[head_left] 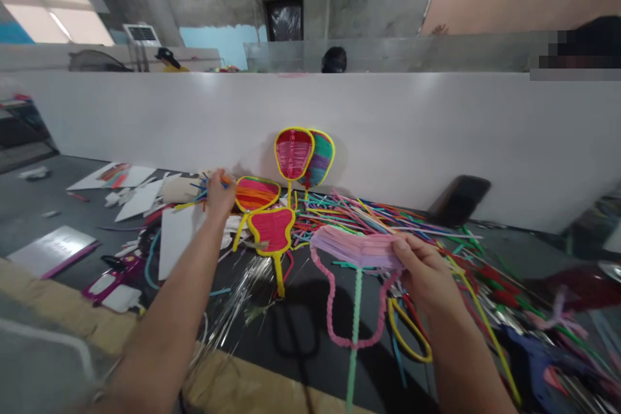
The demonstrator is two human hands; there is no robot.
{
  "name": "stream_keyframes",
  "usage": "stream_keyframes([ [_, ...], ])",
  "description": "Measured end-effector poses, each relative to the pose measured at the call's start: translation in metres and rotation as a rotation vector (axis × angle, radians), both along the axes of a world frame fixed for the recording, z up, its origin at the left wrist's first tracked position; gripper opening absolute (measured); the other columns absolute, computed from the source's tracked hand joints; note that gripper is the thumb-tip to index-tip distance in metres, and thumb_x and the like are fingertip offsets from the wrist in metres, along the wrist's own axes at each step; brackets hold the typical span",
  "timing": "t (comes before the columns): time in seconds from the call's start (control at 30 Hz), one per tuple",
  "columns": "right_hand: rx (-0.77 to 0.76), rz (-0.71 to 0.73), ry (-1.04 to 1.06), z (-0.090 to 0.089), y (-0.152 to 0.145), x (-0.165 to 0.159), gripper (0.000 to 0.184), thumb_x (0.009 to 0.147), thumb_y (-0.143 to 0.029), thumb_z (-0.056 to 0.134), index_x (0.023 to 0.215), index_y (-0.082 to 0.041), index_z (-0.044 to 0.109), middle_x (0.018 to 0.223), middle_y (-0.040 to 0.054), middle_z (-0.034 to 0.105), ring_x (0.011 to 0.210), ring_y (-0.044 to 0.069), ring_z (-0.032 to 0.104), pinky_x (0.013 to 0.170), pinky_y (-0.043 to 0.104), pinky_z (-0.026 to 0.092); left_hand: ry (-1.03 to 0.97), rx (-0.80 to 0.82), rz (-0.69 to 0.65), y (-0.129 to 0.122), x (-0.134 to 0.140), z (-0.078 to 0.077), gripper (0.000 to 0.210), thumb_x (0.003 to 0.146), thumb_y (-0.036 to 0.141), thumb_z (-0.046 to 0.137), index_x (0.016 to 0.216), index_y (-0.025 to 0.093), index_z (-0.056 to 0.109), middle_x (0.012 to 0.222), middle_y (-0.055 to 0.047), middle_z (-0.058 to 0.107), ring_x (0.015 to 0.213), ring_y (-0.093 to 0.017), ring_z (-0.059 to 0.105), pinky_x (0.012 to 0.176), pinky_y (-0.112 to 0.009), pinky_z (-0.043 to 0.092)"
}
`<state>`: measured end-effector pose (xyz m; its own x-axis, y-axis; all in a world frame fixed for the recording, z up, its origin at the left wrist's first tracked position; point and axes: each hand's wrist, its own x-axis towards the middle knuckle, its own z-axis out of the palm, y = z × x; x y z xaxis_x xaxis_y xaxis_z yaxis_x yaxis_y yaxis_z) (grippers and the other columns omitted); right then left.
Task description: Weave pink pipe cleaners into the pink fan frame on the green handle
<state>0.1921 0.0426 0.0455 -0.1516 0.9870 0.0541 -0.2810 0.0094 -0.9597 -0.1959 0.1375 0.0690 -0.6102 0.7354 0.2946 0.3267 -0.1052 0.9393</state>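
My right hand (427,265) pinches the upper right edge of a fan made of pipe cleaners (361,249). Its wavy pink outline is filled at the top with pink and lilac rows, and a mint green stem runs down its middle. The lower part is an open frame. At the left, my left hand (220,193) is closed among short blue and orange pipe cleaner ends (201,189), beside a beige tube (179,190); what its fingers grip is hidden. Near it lie an orange-striped fan (257,194) and a pink fan with yellow edging (272,231).
Two finished-looking fans (294,154) lean against the white partition (194,116). A heap of loose pipe cleaners (378,213) spreads along its foot. A phone (460,200) leans at the right, with pliers-like tools (548,362) nearer. White cards (179,242) and a purple glue gun-like item (114,278) lie left.
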Motion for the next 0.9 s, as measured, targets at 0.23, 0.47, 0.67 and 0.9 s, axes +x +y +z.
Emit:
stream_keyframes([
  [0.23, 0.002, 0.018, 0.052, -0.004, 0.003, -0.011, 0.025, 0.076, -0.042, 0.067, 0.073, -0.018, 0.060, 0.062, -0.0034, 0.050, 0.055, 0.009, 0.041, 0.053, 0.021, 0.035, -0.207, -0.166, -0.632, -0.078, 0.103, 0.002, 0.048, 0.072, 0.059, 0.060, 0.091, 0.015, 0.065, 0.090, -0.012, 0.067, 0.086, -0.026, 0.064, 0.077, -0.039, 0.051],
  [0.47, 0.036, 0.078, -0.028, -0.019, 0.008, -0.020, 0.029, 0.077, -0.046, 0.064, 0.070, -0.019, 0.058, 0.061, -0.0032, 0.048, 0.056, 0.010, 0.040, 0.053, 0.023, 0.035, -0.617, -0.343, -0.839, -0.119, 0.150, -0.027, 0.039, 0.060, 0.049, 0.075, 0.080, 0.016, 0.067, 0.067, -0.005, 0.068, 0.060, -0.016, 0.063, 0.059, -0.026, 0.050],
  [0.67, -0.094, 0.134, 0.092, -0.029, 0.011, -0.029, 0.035, 0.070, -0.055, 0.067, 0.069, -0.021, 0.061, 0.061, -0.0015, 0.054, 0.057, 0.012, 0.046, 0.054, 0.025, 0.040, -0.735, -0.296, -0.720, -0.120, 0.142, -0.039, 0.025, 0.060, 0.037, 0.077, 0.067, 0.015, 0.066, 0.056, -0.003, 0.065, 0.050, -0.014, 0.061, 0.054, -0.025, 0.049],
  [0.9, -0.087, 0.282, 0.072, -0.035, 0.013, -0.030, 0.029, 0.069, -0.048, 0.071, 0.076, -0.020, 0.064, 0.070, -0.0010, 0.058, 0.064, 0.011, 0.052, 0.065, 0.025, 0.042, -0.841, -0.256, -0.616, -0.122, 0.127, -0.053, 0.028, 0.055, 0.035, 0.080, 0.068, 0.014, 0.065, 0.053, 0.000, 0.063, 0.046, -0.013, 0.058, 0.051, -0.024, 0.048],
])
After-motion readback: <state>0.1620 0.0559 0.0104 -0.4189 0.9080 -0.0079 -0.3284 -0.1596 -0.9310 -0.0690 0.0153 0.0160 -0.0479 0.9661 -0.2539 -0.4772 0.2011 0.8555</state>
